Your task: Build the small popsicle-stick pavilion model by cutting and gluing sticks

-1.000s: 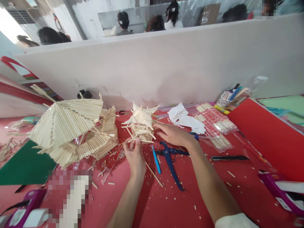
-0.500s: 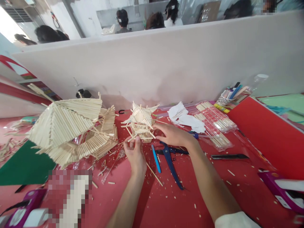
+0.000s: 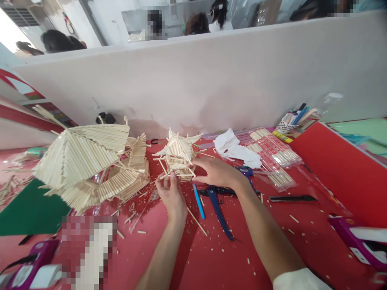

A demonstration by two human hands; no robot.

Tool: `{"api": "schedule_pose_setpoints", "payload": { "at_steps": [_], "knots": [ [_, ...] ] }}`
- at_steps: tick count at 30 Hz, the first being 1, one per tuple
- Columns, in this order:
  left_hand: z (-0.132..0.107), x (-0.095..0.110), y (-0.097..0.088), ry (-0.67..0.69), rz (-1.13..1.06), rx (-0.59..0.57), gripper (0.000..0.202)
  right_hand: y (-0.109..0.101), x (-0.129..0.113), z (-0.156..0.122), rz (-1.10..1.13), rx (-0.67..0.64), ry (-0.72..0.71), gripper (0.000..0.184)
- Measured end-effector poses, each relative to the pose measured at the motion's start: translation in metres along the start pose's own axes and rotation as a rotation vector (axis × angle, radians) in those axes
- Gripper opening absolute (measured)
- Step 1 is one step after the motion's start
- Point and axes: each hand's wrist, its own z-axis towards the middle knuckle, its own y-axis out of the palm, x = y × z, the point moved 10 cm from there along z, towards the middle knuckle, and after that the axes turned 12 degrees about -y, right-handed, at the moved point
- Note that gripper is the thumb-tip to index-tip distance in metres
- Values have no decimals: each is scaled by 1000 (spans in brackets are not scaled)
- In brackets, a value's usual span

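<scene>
A small pavilion model [image 3: 180, 147] built of thin wooden sticks, with a pointed roof, stands upright on the red tabletop in front of me. My left hand [image 3: 171, 197] is closed at its lower front left, thumb and fingers pinching a wooden stick [image 3: 165, 176] along the railing. At the model's right side is my right hand [image 3: 213, 172], its thumb and forefinger curved round the front right corner. The right fingertips touch the sticks there; the other right fingers are partly hidden. A bigger stick pavilion [image 3: 87, 157] with a broad sloping roof stands to the left.
Near my right forearm lie a blue pen [image 3: 198, 201], blue-handled pliers [image 3: 219, 213], a blue glue gun [image 3: 245, 170] and a black knife [image 3: 292, 199]. Behind them are white tissue [image 3: 234, 149] and packed sticks [image 3: 275, 149]. Stick scraps litter the table; a white partition [image 3: 193, 80] stands behind.
Both hands have shifted very slightly left, still at the small pavilion. My right hand and forearm have moved a little, showing more of the glue gun.
</scene>
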Motion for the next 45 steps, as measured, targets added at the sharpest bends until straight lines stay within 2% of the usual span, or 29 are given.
{"api": "schedule_pose_setpoints", "payload": {
  "at_steps": [6, 12, 27, 45],
  "knots": [
    [-3, -10, 0, -44, 17, -28, 48, 0, -3, 4, -29, 9, -11, 30],
    [-8, -24, 6, -143, 22, -69, 60, 2, 0, 3, -21, 2, -18, 32],
    [-7, -15, 8, -107, 6, -36, 64, 5, 3, 5, -20, 48, -75, 20],
    [-6, -17, 6, -131, 12, -26, 63, 5, 3, 4, -12, 57, -81, 20]
  ]
}}
